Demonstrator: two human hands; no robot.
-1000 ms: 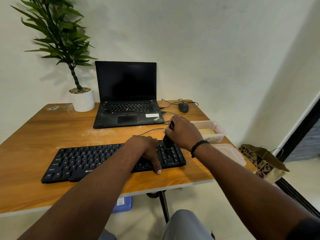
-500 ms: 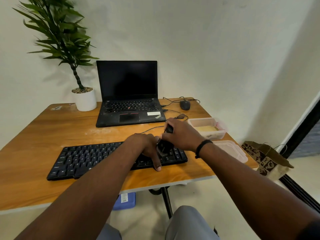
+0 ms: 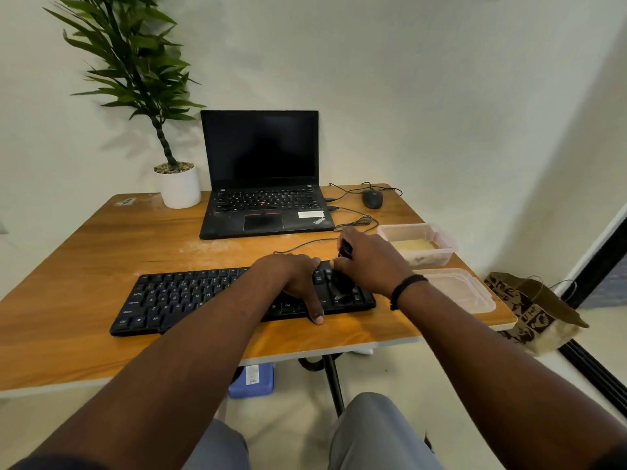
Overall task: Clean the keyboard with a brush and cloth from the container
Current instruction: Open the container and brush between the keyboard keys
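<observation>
The black keyboard (image 3: 237, 296) lies across the middle of the frame on the wooden table (image 3: 84, 259). Its right end is being worked: the right hand (image 3: 369, 262) is curled round a dark brush (image 3: 344, 266), which a second ago stood more upright and now leans down with its bristles on the number keys, so I'd say sweeping is underway. The left hand (image 3: 295, 279) lies flat, fingers relaxed, pinning the board as before. Just right sits the clear, boxy plastic container (image 3: 441, 247) with a yellowish cloth (image 3: 412, 245) inside, its frosted lid (image 3: 458, 290) nearer. Behind are a matte laptop (image 3: 261, 184) and a rounded mouse (image 3: 372, 198).
</observation>
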